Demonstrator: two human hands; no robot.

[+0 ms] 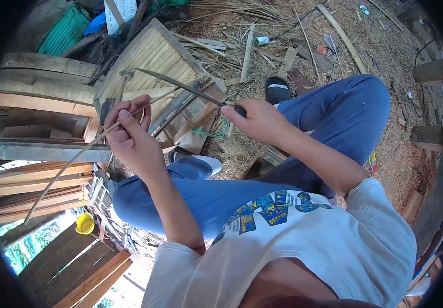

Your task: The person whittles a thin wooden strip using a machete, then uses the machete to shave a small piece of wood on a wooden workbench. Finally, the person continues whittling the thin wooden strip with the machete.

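Note:
My left hand [131, 136] is closed around a long thin wooden strip [72, 161], pinched between thumb and fingers. The strip bends down to the lower left, and its other end reaches up beside the blade. In my right hand [257, 120], the fingers wrap the dark handle of a long knife [180, 84]. Its narrow blade points to the upper left and overlaps the strip's far end in this view. Under both hands is a slatted wooden panel [152, 54] with a raised frame. A hammer [125, 75] lies on it near my left fingers.
Wood shavings and loose strips [247, 54] cover the ground ahead. Stacked planks [47, 97] stand at the left, above a yellow bowl [85, 224]. My sandalled foot [278, 91] rests beyond my right hand. Wooden beams [429, 136] line the right side.

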